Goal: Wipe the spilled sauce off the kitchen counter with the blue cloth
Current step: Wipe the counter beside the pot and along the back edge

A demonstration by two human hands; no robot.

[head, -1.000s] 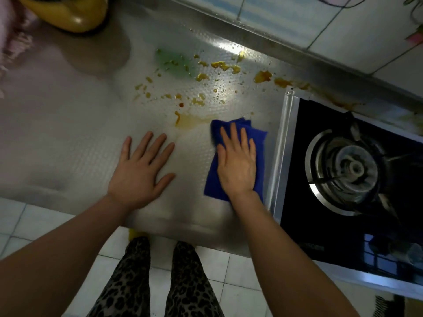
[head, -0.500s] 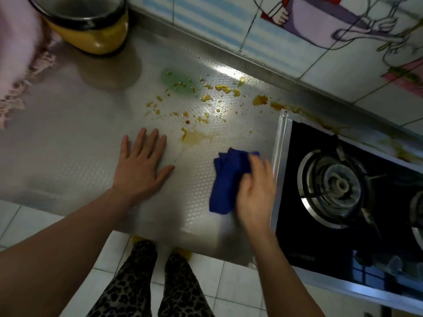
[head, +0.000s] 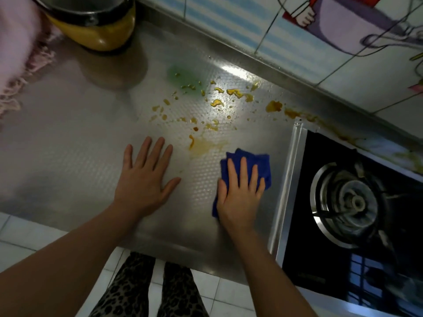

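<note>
Blue cloth [head: 248, 164] lies under the flat, spread right hand [head: 239, 197]; left hand [head: 143, 181] rests splayed, empty, near sauce [head: 233, 92]

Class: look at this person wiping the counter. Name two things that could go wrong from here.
1. The blue cloth under the right hand is small and bunched; the sauce drops spread wide, so it may smear them.
2. Sauce runs along the wall edge behind the gas stove; wiping could push it under the stove's rim.
</note>
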